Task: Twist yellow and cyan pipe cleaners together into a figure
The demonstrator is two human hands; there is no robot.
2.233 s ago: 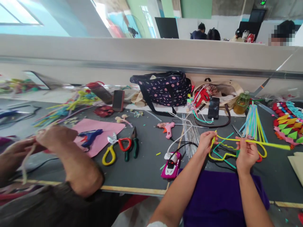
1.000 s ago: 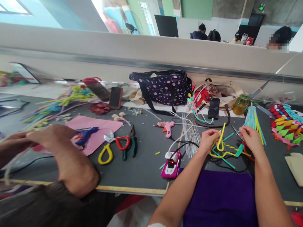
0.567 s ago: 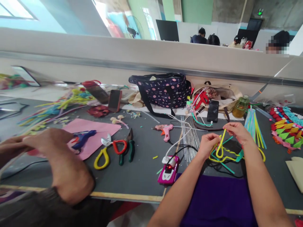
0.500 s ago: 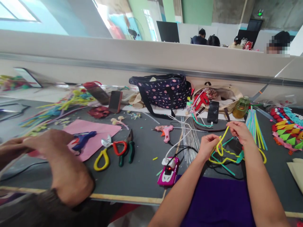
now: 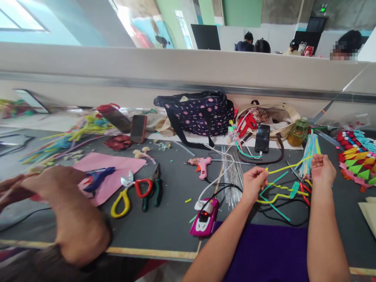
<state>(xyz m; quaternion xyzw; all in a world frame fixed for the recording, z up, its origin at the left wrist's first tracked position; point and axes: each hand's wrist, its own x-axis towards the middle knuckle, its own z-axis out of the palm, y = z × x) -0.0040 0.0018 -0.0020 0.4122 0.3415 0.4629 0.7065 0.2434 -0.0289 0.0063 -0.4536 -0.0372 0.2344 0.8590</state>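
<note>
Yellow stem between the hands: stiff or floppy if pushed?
The yellow stem probably bends easily: it curves between the left hand and right hand. It may hold a kink, as the yellow strand below does. Thin, so likely light.

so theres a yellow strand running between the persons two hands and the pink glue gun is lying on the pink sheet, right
Not quite: the pink glue gun lies on the dark tabletop, apart from the pink sheet, as the head view shows. The yellow strand does run between the left hand and the right hand.
</note>
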